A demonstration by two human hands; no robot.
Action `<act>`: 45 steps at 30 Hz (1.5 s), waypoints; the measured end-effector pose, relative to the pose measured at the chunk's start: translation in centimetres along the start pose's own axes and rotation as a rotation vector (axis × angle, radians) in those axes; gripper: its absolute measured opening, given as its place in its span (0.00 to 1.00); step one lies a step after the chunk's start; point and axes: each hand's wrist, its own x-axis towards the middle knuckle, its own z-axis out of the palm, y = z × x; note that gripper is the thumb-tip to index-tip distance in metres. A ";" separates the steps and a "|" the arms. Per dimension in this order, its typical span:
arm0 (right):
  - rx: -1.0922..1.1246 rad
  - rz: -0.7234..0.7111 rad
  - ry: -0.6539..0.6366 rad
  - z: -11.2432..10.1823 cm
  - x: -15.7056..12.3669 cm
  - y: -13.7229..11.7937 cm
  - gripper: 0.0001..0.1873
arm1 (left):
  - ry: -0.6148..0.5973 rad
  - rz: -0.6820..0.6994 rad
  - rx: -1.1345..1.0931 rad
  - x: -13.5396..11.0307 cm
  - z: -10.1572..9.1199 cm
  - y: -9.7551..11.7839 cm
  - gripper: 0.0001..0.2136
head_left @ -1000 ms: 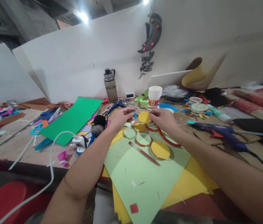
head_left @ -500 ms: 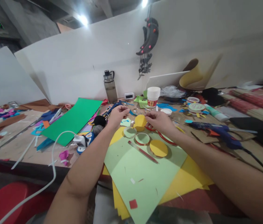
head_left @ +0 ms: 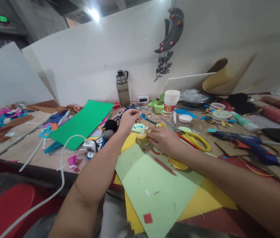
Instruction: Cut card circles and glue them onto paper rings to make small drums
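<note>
My left hand [head_left: 129, 121] is raised above the back of the paper stack, thumb and fingers pinched together; whatever they hold is too small to make out. Lower and to the right, my right hand [head_left: 164, 140] is closed, its fingertips at the right edge of a yellowish round paper disc [head_left: 142, 139]. A second yellow disc [head_left: 179, 164] shows partly from under my right wrist. Beneath lies a light green paper sheet [head_left: 152, 188], with a red-brown pencil [head_left: 165, 166] across it. Scissors with yellow handles [head_left: 201, 140] rest beyond my right forearm.
Yellow sheets [head_left: 209, 195] lie under the green one. Farther back stand a water bottle [head_left: 123, 89] and stacked paper cups [head_left: 171, 99]. A blue glue gun [head_left: 249, 143] lies at right, a dark green sheet [head_left: 82, 124] at left. A white cable [head_left: 62, 172] hangs over the table edge.
My right hand has moved down and left over the discs, covering some of them. The scissors' handles have come into sight. My left hand stays pinched in about the same place.
</note>
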 end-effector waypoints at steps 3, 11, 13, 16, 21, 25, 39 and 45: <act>-0.015 -0.059 -0.016 -0.5 -0.2 -0.1 0.12 | 0.004 -0.009 -0.003 -0.1 0.0 0.2 0.05; 0.004 -0.094 0.006 -0.7 -1.0 0.0 0.12 | -0.008 -0.011 -0.009 -0.2 0.1 0.3 0.03; 0.030 -0.073 -0.021 -0.6 -1.0 0.0 0.12 | -0.018 -0.010 -0.002 -0.3 0.1 0.3 0.03; 0.099 -0.001 0.012 -0.4 -0.7 0.5 0.13 | -0.040 -0.009 0.008 -0.2 0.1 0.1 0.04; 0.203 0.034 0.034 -0.4 -0.2 2.2 0.13 | -0.045 -0.013 0.003 -0.1 0.1 -0.1 0.05; 0.225 -0.076 -0.006 -0.3 0.1 2.9 0.11 | -0.056 -0.045 -0.015 -0.4 0.3 0.2 0.05; 0.175 -0.074 0.273 -0.6 -0.2 3.5 0.12 | -0.094 -0.271 0.027 0.2 -0.3 0.0 0.03; 0.080 -0.116 0.244 -1.2 -0.6 4.4 0.14 | -0.358 -0.408 0.166 -0.5 0.0 0.0 0.19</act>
